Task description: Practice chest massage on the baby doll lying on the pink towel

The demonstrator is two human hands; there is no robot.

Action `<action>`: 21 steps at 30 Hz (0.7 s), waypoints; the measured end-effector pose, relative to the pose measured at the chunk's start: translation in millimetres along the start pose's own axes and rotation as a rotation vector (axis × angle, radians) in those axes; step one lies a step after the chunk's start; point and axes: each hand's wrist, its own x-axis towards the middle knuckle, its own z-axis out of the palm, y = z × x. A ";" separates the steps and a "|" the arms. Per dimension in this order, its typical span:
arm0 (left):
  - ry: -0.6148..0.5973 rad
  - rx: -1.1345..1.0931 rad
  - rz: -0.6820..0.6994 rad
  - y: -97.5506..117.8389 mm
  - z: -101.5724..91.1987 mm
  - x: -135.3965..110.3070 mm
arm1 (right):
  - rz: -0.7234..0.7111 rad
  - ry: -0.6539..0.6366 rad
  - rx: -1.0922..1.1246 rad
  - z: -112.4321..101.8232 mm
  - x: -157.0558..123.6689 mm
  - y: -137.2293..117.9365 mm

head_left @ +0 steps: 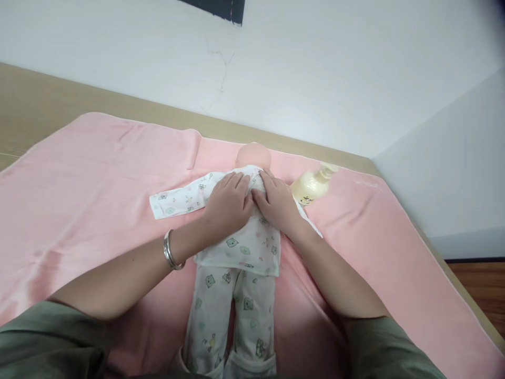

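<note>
A baby doll lies on a pink sheet, its head toward the wall. It wears a white printed top and matching printed trousers. On the upper chest of the top rests my left hand, palm down with its fingers stretched out. My right hand lies flat beside it on the other side of the chest, the thumbs close together. One sleeve stretches out to the left; most of the other is hidden behind my right arm.
A pale yellow pump bottle lies tilted to the right of the doll. The pink sheet covers a wooden surface that meets a white wall. A dark piece is on the wall above.
</note>
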 end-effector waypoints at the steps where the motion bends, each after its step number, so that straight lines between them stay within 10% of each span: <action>1: -0.018 -0.017 -0.008 -2.9 -0.9 3.6 | -0.003 0.008 -0.014 0.4 0.1 -0.1; 14: -0.027 -0.117 -0.011 -27.2 4.1 24.9 | -0.145 0.089 -0.136 2.3 -31.1 -28.4; 21: -0.021 -0.013 0.069 -11.4 2.0 11.3 | -0.030 0.026 -0.012 2.0 0.8 1.6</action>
